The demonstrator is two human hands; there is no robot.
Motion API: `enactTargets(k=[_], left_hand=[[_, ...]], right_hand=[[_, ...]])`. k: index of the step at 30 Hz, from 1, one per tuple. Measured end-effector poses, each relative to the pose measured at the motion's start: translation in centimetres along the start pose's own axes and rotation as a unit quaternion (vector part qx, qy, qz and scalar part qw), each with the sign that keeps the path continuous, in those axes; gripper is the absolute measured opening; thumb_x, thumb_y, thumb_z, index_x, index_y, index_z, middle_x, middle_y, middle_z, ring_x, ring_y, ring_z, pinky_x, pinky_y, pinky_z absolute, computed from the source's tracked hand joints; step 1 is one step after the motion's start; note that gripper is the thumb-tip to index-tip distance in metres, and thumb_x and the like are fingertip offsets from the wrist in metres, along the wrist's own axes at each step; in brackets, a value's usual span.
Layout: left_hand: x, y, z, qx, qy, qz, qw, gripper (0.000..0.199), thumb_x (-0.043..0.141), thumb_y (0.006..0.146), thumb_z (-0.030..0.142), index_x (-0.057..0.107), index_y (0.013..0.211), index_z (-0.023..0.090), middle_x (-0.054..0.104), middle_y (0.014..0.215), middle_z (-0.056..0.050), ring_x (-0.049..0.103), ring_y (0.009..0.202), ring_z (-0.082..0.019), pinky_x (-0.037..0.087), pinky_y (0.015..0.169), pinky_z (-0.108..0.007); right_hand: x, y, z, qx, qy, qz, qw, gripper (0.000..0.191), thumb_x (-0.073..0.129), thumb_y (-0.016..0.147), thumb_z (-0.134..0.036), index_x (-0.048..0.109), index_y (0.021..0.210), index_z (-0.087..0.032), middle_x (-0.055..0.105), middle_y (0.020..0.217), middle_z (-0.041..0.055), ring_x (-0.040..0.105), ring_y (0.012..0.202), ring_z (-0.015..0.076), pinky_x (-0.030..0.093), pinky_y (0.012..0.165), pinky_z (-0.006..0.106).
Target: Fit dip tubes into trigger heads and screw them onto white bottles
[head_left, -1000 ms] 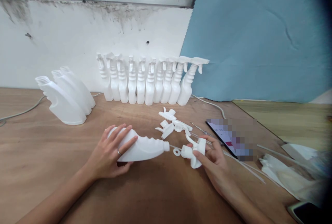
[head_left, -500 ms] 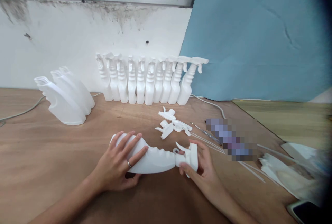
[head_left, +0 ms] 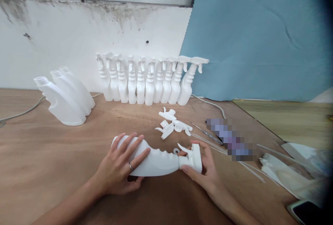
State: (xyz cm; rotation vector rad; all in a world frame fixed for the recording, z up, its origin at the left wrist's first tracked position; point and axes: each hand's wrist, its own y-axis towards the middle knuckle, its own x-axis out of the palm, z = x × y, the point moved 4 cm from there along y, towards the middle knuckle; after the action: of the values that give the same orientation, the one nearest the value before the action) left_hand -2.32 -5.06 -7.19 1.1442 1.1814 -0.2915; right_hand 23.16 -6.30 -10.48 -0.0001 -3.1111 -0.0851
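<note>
A white spray bottle (head_left: pixel 158 162) lies on its side low over the table, its base to the left. My left hand (head_left: pixel 123 160), with a ring on one finger, is wrapped over its wide body. At the neck end sits a white trigger sprayer head (head_left: pixel 194 159), its trigger pointing away from me. The fingers of my right hand (head_left: pixel 204 166) close around that head, thumb near the collar. Just behind the neck a small white ring (head_left: pixel 176 151) shows. Farther back lie three loose trigger sprayer heads (head_left: pixel 166 130).
Several finished spray bottles (head_left: pixel 149 88) stand in a row along the wall. Three open bottles (head_left: pixel 65 108) stand at the left. Thin white tubes (head_left: pixel 208 142), a screwdriver-like tool (head_left: pixel 206 133), a blurred-out item (head_left: pixel 230 140), plastic bags (head_left: pixel 286 173) and a phone (head_left: pixel 304 213) lie at right.
Both hands and the bottle have shifted slightly to the right and toward me. The sprayer head has turned a little in my right hand.
</note>
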Motion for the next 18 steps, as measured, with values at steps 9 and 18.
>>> enactTargets(k=[9, 18], left_hand=[[0.05, 0.13, 0.22, -0.004, -0.007, -0.001, 1.000, 0.064, 0.063, 0.077, 0.030, 0.049, 0.137, 0.014, 0.042, 0.146, -0.023, 0.038, 0.133, -0.045, 0.029, 0.104, -0.068], [-0.02, 0.13, 0.28, 0.001, -0.006, -0.004, 1.000, 0.065, 0.062, 0.076, 0.029, 0.049, 0.138, 0.014, 0.041, 0.146, -0.023, 0.038, 0.133, -0.045, 0.029, 0.104, -0.068]], right_hand=[[-0.42, -0.02, 0.24, 0.026, -0.016, 0.024, 0.999, 0.060, 0.077, 0.080, -0.047, 0.037, 0.121, -0.028, 0.066, 0.085, 0.0008, 0.061, 0.068, 0.0173, 0.051, 0.061, 0.026], [-0.42, -0.07, -0.03, 0.030, -0.008, 0.018, 0.999, 0.054, 0.074, 0.083, -0.048, 0.040, 0.119, -0.028, 0.065, 0.085, -0.0003, 0.061, 0.068, 0.0161, 0.051, 0.061, 0.025]])
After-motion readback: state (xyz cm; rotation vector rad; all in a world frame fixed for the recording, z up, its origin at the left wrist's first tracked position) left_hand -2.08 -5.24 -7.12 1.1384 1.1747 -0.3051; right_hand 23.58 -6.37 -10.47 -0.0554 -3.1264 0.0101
